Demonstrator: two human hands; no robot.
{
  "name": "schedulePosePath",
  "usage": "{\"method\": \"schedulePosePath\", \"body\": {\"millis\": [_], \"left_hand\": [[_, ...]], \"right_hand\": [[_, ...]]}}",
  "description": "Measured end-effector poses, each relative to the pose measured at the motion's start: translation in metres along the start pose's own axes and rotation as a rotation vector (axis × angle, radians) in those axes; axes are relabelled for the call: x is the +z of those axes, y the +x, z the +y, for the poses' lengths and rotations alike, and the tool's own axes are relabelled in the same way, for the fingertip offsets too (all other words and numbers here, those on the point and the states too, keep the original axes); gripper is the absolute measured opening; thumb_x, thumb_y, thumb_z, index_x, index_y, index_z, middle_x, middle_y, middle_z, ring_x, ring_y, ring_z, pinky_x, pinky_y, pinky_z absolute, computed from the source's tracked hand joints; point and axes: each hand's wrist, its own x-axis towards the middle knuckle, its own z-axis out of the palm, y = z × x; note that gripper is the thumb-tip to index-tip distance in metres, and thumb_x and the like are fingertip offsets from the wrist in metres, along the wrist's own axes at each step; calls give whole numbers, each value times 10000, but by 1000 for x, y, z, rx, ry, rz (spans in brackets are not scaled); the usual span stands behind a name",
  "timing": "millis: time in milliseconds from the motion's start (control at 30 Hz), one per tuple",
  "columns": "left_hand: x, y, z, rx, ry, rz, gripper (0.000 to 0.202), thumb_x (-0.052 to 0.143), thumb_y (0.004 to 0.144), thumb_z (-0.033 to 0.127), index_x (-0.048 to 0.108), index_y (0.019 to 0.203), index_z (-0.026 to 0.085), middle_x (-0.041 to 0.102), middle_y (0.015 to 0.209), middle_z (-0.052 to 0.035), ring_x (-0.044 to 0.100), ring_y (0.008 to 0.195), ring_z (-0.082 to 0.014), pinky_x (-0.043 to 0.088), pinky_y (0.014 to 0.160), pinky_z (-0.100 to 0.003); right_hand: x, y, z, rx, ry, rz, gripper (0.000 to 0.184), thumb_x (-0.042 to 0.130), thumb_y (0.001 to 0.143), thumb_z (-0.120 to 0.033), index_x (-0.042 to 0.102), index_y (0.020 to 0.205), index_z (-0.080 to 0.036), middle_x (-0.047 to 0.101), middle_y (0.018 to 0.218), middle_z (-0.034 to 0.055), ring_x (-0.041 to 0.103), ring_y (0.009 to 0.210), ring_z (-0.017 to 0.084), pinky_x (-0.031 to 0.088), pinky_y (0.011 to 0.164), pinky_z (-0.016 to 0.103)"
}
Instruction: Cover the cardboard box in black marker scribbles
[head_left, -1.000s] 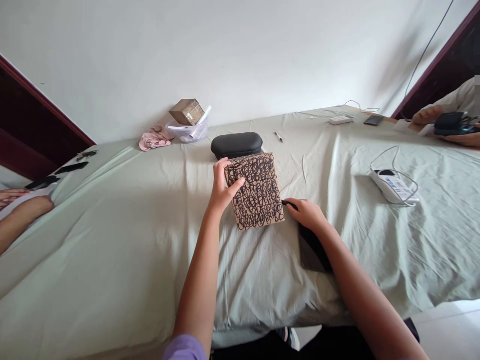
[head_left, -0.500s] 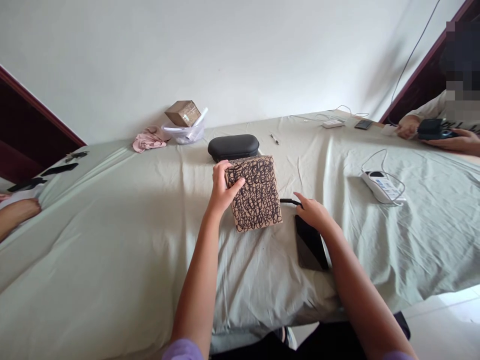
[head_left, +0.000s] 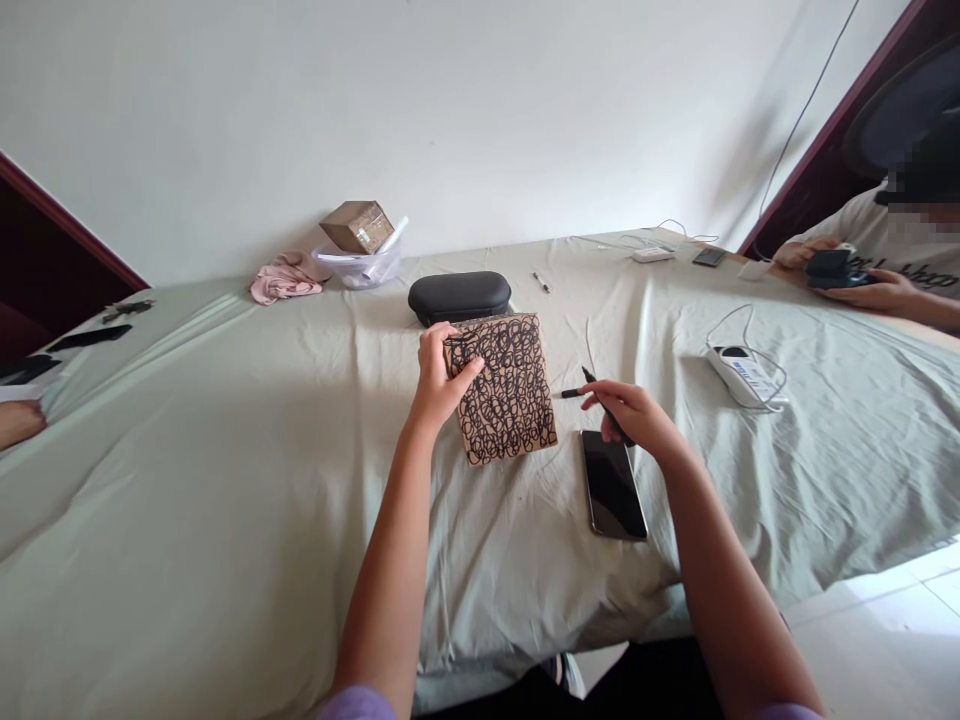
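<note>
My left hand [head_left: 442, 385] grips the upper left edge of a small cardboard box [head_left: 506, 395], thumb on its front. Dense black scribbled loops cover that tilted face. To the right, my right hand [head_left: 634, 415] is closed around a black marker pen [head_left: 619, 430], which slants with its upper end pointing up and left. A short black piece like a pen cap [head_left: 571, 393] lies between the box and my right fingertips; whether they touch it I cannot tell. Just below that hand a smartphone [head_left: 613, 488] lies dark side up on the cloth.
Behind the box sits a black zip case [head_left: 459, 295]. A pen [head_left: 541, 282], a pink cloth [head_left: 286, 278] and a plastic tub [head_left: 367, 268] holding a carton [head_left: 357, 226] are farther back. At right lies a white corded device [head_left: 746, 378]. Another person's hands [head_left: 862, 285] hold a dark object.
My right hand has turned and now holds the marker pen slanted up, apart from the short black piece. More of the phone shows. The view has shifted slightly; my left hand keeps its grip.
</note>
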Motion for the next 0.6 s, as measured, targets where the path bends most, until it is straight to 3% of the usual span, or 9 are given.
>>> {"method": "schedulePosePath", "body": {"millis": [67, 133, 267, 367, 433, 500, 600], "left_hand": [[0, 0, 0, -2, -1, 0, 503, 773, 911, 441, 522, 1318, 289, 548, 1435, -120, 508, 1473, -328, 368, 1304, -533], [1, -1, 1, -4, -5, 1, 515, 777, 912, 455, 521, 1328, 292, 552, 1434, -117, 509, 1472, -326, 366, 1305, -527], [2, -1, -2, -3, -21, 15, 554, 797, 908, 497, 518, 1344, 298, 545, 1458, -112, 493, 1493, -326, 324, 1330, -527], [2, -1, -6, -14, -33, 21, 588, 811, 899, 531, 513, 1353, 307, 541, 1469, -112, 491, 1495, -331, 319, 1332, -535], [2, -1, -7, -24, -33, 16, 598, 811, 901, 541, 506, 1362, 312, 539, 1472, -112, 492, 1494, -329, 331, 1325, -535], [2, -2, -8, -29, -27, 8, 590, 803, 912, 531, 501, 1371, 314, 534, 1481, -111, 488, 1497, -326, 337, 1321, -533], [1, -3, -6, -47, -33, 2, 610, 802, 919, 509, 483, 1401, 317, 516, 1511, -114, 479, 1503, -323, 357, 1309, -530]], "right_hand": [[7, 0, -12, -119, 274, 0, 308, 566, 993, -433, 694, 1169, -215, 801, 1101, 100, 731, 610, 176, 552, 572, 328], [16, 4, -26, -232, 438, 20, 334, 684, 937, -461, 613, 1196, -262, 810, 1117, 82, 738, 662, 187, 560, 598, 341], [38, 21, -56, -460, 428, 224, 509, 866, 831, -586, 503, 1052, -306, 766, 892, -8, 545, 537, 107, 442, 525, 287], [54, 38, -75, -551, 307, 399, 471, 683, 967, -723, 507, 924, -289, 595, 661, -45, 467, 524, 113, 394, 521, 296], [64, 49, -85, -562, 269, 479, 487, 514, 1049, -743, 542, 906, -279, 507, 613, -46, 460, 525, 126, 377, 519, 303], [74, 62, -91, -566, 304, 532, 461, 419, 1089, -696, 597, 1008, -278, 498, 638, -40, 467, 528, 134, 382, 527, 308], [87, 80, -92, -591, 366, 607, 323, 444, 1077, -545, 625, 1093, -278, 542, 711, -24, 508, 578, 145, 436, 593, 320]]}}
